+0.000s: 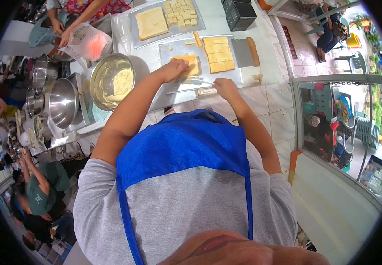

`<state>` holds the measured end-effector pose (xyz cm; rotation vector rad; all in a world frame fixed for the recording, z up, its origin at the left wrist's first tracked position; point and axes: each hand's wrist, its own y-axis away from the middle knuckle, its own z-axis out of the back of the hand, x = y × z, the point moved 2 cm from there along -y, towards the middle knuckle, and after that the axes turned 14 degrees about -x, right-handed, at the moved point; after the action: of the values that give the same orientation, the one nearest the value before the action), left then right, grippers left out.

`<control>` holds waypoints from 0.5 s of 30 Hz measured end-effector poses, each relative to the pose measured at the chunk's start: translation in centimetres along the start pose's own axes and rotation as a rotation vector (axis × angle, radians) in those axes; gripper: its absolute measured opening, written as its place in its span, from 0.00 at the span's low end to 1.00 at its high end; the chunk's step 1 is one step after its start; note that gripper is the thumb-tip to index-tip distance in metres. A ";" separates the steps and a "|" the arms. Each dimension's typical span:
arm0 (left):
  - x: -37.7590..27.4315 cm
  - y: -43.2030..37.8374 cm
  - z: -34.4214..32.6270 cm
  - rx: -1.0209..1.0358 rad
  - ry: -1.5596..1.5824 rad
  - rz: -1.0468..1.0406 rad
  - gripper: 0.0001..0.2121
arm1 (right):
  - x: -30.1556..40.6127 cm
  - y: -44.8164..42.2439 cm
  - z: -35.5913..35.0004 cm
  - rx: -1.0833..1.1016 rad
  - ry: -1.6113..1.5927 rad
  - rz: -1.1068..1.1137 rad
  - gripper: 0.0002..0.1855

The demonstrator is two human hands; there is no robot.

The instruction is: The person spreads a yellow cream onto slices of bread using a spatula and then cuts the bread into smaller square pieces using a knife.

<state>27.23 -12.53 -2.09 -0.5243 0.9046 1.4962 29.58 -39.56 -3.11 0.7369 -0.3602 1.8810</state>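
My left hand point(175, 70) rests with bent fingers on a piece of yellow sponge cake point(194, 66), partly hiding it. My right hand point(226, 88) grips a thin, pale knife or spatula point(199, 81), whose blade reaches left along the near side of that piece. The cake sits on a metal tray point(163, 51). On the tray's right half lies a block of cake cut into rectangles point(218, 54). A trimmed brown strip point(197, 39) and crumbs lie above the piece.
A steel bowl of pale cream point(113, 82) stands left of my left forearm. Beyond are another tray point(199, 29) with a cake slab point(151, 23) and cubes point(181, 13), and a black box point(240, 16). A co-worker's hands point(63, 34) hold a plastic bag point(86, 41). Empty steel bowls point(63, 102) stand farther left.
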 end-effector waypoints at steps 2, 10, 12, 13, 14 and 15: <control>-0.6 0.0 0.0 0.000 -0.022 -0.013 0.29 | -0.9 0.2 0.5 -0.004 0.009 -0.025 0.11; -1.3 0.1 0.4 0.025 -0.042 -0.016 0.29 | -2.4 2.0 4.8 -0.153 0.224 0.025 0.13; -1.0 0.1 0.3 0.025 -0.042 -0.010 0.29 | -2.5 2.6 6.6 -0.122 0.171 -0.064 0.13; -0.7 0.1 0.2 0.023 -0.041 -0.002 0.29 | -1.9 2.8 7.2 -0.120 0.169 -0.061 0.13; -0.4 0.2 0.2 0.021 -0.041 0.002 0.29 | -1.3 3.0 7.7 -0.076 0.159 -0.090 0.12; -0.4 0.1 0.1 0.019 -0.033 0.019 0.30 | -1.1 3.3 8.0 -0.038 0.150 -0.125 0.12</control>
<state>27.24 -12.66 -1.71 -0.4770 0.8994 1.5076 29.47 -46.21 2.56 0.5754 -0.2485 1.7933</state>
